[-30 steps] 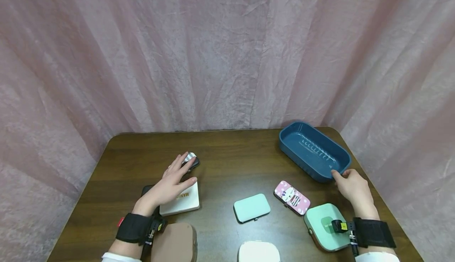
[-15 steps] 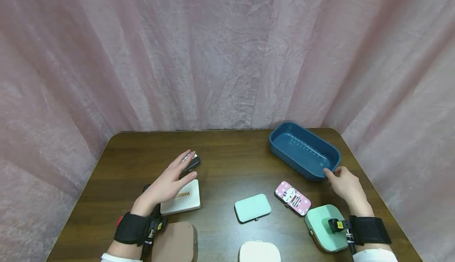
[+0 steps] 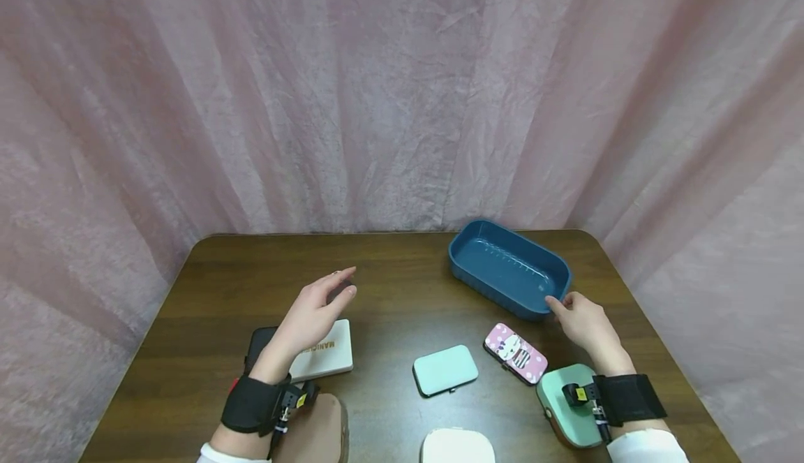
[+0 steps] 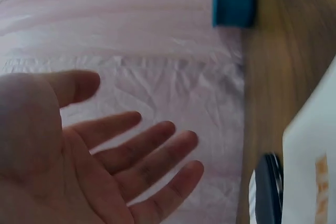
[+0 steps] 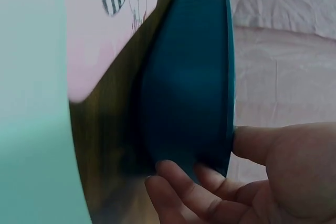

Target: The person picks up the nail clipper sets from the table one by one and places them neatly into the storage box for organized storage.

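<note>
1. While the right hand (image 3: pixel 584 323) pinches the near right corner of the blue rectangular tray (image 3: pixel 505 264), its thumb lies at the rim and its fingers bend against the outer wall; the tray is over the far part of the wooden table (image 3: pixel 402 295), right of centre, its long side slanting; whether its base touches the wood, I cannot tell.

2. Although the left hand (image 3: pixel 314 316) grasps nothing, its fingers are spread and loosely extended, palm exposed to the wrist camera; it hangs beside a white case (image 3: pixel 329 355) with gold lettering, partly hidden; a dark case with a white-striped face (image 4: pixel 270 190) lies just beyond; a black case (image 3: pixel 259 344) shows beside the left forearm.

3. Between the forearms lie a flat mint case (image 3: pixel 444 370), a pink cartoon-print case (image 3: pixel 516 353) and, nearer the camera, a white rounded case (image 3: pixel 457 447); the pink one sits at the corner of a squarish mint-green case (image 3: pixel 565 407), partly under the right wrist; a tan case (image 3: pixel 317 428) lies by the left wrist.

4. Behind the table hangs a pink curtain (image 3: pixel 402 100).
</note>
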`<move>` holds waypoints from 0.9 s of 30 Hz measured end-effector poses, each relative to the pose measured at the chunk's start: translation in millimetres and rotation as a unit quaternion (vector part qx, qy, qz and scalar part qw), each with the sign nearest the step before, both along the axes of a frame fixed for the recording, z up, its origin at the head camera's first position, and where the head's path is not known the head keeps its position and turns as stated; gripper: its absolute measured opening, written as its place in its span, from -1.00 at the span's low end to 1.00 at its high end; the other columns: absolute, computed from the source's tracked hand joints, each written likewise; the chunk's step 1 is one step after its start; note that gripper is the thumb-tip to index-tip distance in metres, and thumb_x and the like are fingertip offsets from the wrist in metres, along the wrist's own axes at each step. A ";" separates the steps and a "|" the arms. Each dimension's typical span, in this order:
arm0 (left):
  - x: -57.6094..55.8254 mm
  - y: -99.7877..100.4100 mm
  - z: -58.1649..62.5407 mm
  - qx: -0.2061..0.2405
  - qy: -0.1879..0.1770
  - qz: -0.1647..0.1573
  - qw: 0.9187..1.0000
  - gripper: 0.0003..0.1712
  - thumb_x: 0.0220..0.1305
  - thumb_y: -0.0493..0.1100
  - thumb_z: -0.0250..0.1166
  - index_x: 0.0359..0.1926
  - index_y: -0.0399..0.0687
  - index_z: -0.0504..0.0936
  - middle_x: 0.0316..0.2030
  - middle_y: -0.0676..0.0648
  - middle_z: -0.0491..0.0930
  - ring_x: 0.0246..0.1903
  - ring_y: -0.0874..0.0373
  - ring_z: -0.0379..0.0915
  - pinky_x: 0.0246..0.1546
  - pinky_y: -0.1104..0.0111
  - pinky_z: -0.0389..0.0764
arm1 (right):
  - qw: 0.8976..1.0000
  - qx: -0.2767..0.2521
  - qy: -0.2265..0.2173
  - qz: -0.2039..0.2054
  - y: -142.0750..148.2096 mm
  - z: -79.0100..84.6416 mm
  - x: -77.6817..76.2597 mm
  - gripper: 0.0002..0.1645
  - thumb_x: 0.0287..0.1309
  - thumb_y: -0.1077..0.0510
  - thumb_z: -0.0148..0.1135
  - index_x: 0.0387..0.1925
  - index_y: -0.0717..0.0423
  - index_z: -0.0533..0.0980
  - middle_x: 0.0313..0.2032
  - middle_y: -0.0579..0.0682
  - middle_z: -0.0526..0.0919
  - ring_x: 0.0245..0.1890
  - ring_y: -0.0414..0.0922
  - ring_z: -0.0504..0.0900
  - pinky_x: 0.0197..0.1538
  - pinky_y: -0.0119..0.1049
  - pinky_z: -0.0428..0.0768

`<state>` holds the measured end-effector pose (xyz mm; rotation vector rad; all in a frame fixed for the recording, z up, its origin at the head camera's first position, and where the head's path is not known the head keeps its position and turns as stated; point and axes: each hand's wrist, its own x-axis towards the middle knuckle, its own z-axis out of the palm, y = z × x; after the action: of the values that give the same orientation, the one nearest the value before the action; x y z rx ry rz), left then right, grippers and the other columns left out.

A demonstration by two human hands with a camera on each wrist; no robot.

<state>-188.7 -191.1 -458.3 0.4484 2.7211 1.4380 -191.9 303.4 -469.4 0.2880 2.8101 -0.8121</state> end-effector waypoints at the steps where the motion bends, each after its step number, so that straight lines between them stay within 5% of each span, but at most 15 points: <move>1: 1.0 2.6 0.5 0.008 -0.007 0.007 1.000 -0.40 0.69 0.07 0.13 0.54 -0.12 0.44 0.39 -0.17 0.55 0.37 -0.13 0.49 0.28 -0.09 0.54 | 1.000 -0.001 0.001 0.003 -2.7 -0.3 -0.6 -0.36 0.66 -0.22 -0.03 -0.04 0.37 0.46 -0.28 0.17 0.64 -0.27 0.07 0.57 -0.31 -0.13 0.51; 13: 6.5 41.6 7.7 0.094 -0.081 0.109 0.986 -0.61 0.66 -0.04 0.13 0.25 -0.13 0.69 -0.02 -0.09 0.74 -0.21 0.04 0.70 -0.19 0.21 0.68 | 0.998 -0.002 0.014 0.054 -32.5 0.2 -12.1 -0.45 0.62 -0.18 0.09 -0.08 0.30 0.53 -0.30 0.13 0.66 -0.31 0.03 0.58 -0.32 -0.14 0.54; 27: -1.2 71.3 -9.8 0.045 -0.061 0.166 0.983 -0.65 0.59 -0.01 0.22 0.04 -0.22 0.70 -0.33 -0.08 0.71 -0.45 0.13 0.61 -0.36 0.24 0.57 | 0.996 -0.019 0.025 0.086 -55.1 -3.1 -15.5 -0.55 0.61 -0.14 0.15 -0.13 0.20 0.59 -0.32 0.07 0.65 -0.30 -0.02 0.58 -0.28 -0.14 0.55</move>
<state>-189.8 -119.8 -468.1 -0.0980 2.7349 1.6019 -207.4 248.3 -472.5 0.0199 2.8131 -0.8443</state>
